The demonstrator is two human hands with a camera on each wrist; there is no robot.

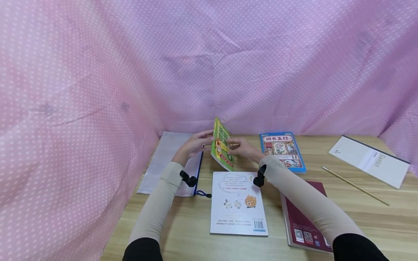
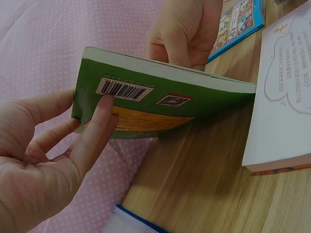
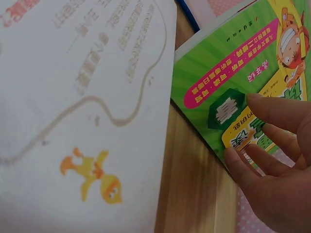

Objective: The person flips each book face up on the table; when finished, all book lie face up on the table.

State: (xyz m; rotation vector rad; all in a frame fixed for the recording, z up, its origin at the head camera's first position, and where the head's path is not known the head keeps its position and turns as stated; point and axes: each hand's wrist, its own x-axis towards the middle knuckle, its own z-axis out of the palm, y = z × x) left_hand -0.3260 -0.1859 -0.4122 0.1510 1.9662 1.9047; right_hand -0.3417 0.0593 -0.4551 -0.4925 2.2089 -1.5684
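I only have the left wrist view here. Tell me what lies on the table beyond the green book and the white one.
Observer: A blue book lies face up behind the right hand, past the green book.
Operator: Say what the right hand's fingers are doing on the cover.
Observer: In the right wrist view its fingers press flat on the green book's front cover.
Operator: Report anything near the right forearm.
Observer: A dark red book lies partly under it, beside the white book.
Operator: And the far right.
Observer: A thin wooden stick lies before a white pad.
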